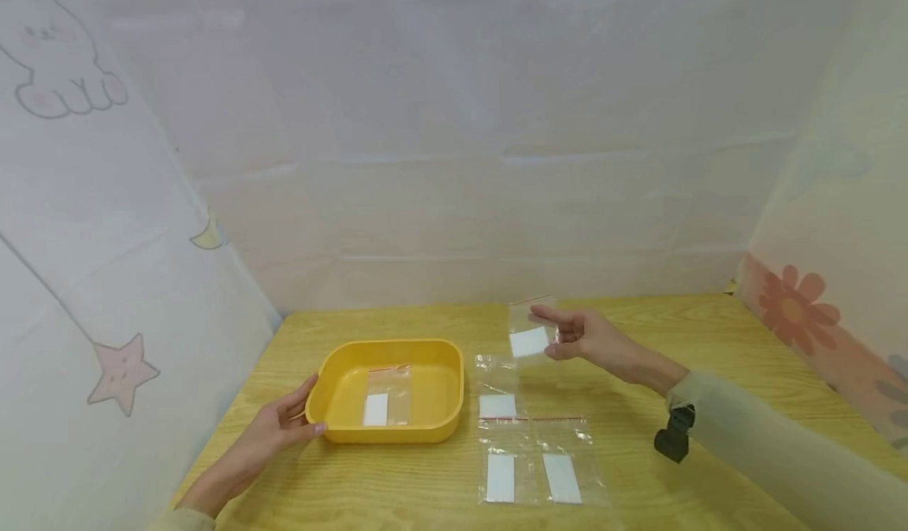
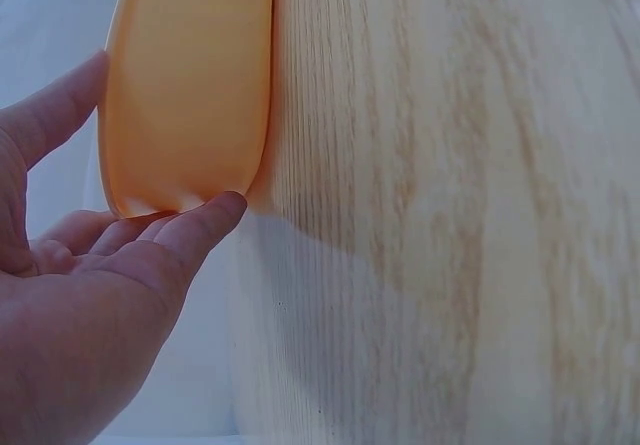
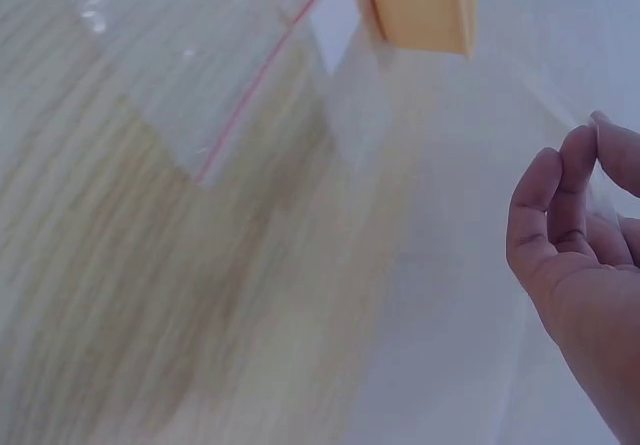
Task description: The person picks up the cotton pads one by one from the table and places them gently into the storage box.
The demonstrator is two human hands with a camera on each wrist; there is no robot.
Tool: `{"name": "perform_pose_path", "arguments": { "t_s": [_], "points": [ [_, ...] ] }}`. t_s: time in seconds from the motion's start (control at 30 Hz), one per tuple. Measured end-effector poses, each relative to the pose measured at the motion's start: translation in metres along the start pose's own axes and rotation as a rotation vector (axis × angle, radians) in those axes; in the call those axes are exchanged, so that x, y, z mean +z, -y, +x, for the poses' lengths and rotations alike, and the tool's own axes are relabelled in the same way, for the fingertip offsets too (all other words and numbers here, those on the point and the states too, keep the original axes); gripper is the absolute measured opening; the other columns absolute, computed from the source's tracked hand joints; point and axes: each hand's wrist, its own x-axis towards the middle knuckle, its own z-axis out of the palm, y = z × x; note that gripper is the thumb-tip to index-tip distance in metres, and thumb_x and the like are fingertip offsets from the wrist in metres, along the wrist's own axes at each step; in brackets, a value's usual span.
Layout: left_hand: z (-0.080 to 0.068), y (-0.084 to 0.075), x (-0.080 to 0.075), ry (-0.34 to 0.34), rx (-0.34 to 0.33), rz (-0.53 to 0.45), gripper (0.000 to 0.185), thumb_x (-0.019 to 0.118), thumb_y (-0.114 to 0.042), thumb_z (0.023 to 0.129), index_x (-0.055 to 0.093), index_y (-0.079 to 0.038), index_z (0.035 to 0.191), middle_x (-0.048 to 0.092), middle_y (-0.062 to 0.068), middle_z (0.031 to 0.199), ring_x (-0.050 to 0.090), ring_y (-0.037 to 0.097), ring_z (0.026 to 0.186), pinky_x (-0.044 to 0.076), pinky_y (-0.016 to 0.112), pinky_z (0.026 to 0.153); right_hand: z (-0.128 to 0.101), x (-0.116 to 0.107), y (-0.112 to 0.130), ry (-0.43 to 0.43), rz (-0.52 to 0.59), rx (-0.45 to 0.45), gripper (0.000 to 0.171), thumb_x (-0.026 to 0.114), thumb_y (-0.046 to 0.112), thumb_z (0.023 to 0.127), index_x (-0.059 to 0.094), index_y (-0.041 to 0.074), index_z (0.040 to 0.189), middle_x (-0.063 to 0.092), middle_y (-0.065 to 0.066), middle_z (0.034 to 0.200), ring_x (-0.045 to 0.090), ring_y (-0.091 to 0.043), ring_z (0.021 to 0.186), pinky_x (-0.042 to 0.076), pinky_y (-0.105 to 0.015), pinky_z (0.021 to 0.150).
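Note:
My left hand (image 1: pixel 269 428) grips the left end of a yellow plastic tray (image 1: pixel 440 425). In the left wrist view its thumb and fingers span the tray's end wall (image 2: pixel 195 85). Inside the tray lies a clear zip-lock bag (image 1: pixel 400 397) with a white card in it. Beyond the tray's right side, my right hand (image 1: pixel 592 342) pinches another zip-lock bag (image 1: pixel 528 340) by its right edge, raised above the table. That bag also contains a white card and has a red seal line along its top.
Right of the tray on the wooden table (image 1: pixel 355 484) lie a zip-lock bag (image 1: pixel 496 381) and, nearer me, a left bag (image 1: pixel 500 468) and a right bag (image 1: pixel 563 468), each with a white card. A pale backdrop (image 1: pixel 461 161) stands behind and at both sides.

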Motion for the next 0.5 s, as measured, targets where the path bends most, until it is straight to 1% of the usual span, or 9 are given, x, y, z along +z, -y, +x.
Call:
{"name": "perform_pose_path", "arguments": {
  "t_s": [0.07,0.23,0.37,0.4,0.47,0.5],
  "points": [
    [0.0,0.0,0.0,-0.005,-0.001,-0.006,0.09,0.072,-0.018,0.103,0.011,-0.007,0.17,0.013,0.018,0.172,0.031,0.048,0.15,0.051,0.037,0.107,0.005,0.002,0.007,0.005,0.013,0.001,0.074,0.072,0.004,0.099,0.036,0.005,0.164,0.041,-0.018,0.164,0.043,-0.016,0.082,0.049,-0.03,0.08],
    [0.001,0.001,0.001,-0.015,0.001,-0.004,0.091,0.072,-0.018,0.103,0.012,-0.007,0.17,0.014,0.018,0.172,0.033,0.047,0.149,0.05,0.037,0.108,0.018,0.012,0.026,0.028,0.053,0.017,0.077,0.074,0.004,0.098,0.036,0.007,0.165,0.04,-0.014,0.165,0.047,-0.017,0.086,0.05,-0.029,0.082],
    [0.001,0.0,0.001,-0.026,0.002,0.009,0.091,0.073,-0.018,0.102,0.013,-0.007,0.17,0.016,0.019,0.172,0.034,0.047,0.149,0.05,0.037,0.108,0.033,0.024,0.036,0.066,0.125,0.0,0.079,0.074,0.0,0.096,0.034,0.004,0.165,0.038,-0.017,0.166,0.043,-0.016,0.083,0.048,-0.028,0.082],
    [0.001,0.0,0.001,-0.028,-0.001,0.012,0.091,0.073,-0.019,0.102,0.013,-0.008,0.17,0.016,0.019,0.172,0.035,0.047,0.149,0.051,0.038,0.107,0.036,0.028,0.038,0.074,0.135,-0.001,0.079,0.074,0.0,0.096,0.034,0.004,0.165,0.038,-0.016,0.166,0.044,-0.017,0.085,0.049,-0.028,0.083],
    [0.0,0.0,0.001,-0.032,-0.008,0.016,0.091,0.073,-0.019,0.102,0.014,-0.008,0.17,0.016,0.019,0.172,0.036,0.047,0.148,0.051,0.038,0.107,0.043,0.036,0.042,0.09,0.152,-0.001,0.08,0.073,-0.001,0.096,0.033,0.005,0.165,0.037,-0.015,0.167,0.05,-0.018,0.098,0.05,-0.028,0.089],
    [0.0,0.0,0.001,-0.031,-0.01,0.016,0.091,0.073,-0.019,0.102,0.014,-0.008,0.17,0.016,0.018,0.172,0.036,0.047,0.148,0.051,0.038,0.107,0.047,0.04,0.044,0.097,0.165,-0.002,0.08,0.073,-0.001,0.096,0.033,0.006,0.165,0.037,-0.014,0.167,0.048,-0.019,0.098,0.05,-0.028,0.089]
  ]
}}
